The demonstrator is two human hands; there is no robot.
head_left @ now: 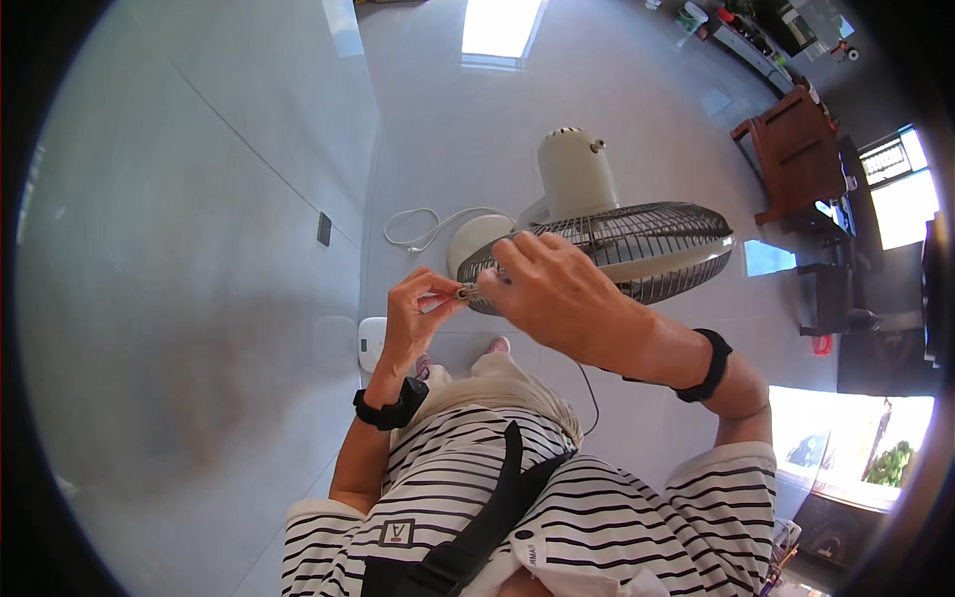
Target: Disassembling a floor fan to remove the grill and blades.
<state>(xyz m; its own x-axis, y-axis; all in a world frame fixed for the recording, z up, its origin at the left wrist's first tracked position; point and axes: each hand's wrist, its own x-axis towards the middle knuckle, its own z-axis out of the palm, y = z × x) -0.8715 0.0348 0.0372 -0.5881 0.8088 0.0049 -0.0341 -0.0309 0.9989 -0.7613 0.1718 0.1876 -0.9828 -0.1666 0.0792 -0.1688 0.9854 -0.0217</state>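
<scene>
A floor fan (652, 244) with a dark wire grille and a cream motor housing (577, 174) stands before me, its grille face tilted toward me. At the grille's near left rim, my left hand (410, 313) pinches a small metal-coloured piece (465, 293) between thumb and fingertips; its kind is too small to tell. My right hand (567, 289) is closed right beside it, fingers curled at the rim, and its back hides what they grip. Behind the grille, part of the round cream base (482, 239) shows.
A white cord with a plug (423, 234) lies on the tiled floor left of the base. A pale wall with a dark socket plate (324, 229) runs along my left. By my feet is a white bathroom-scale-like device (372, 343). Wooden furniture (791, 144) stands far right.
</scene>
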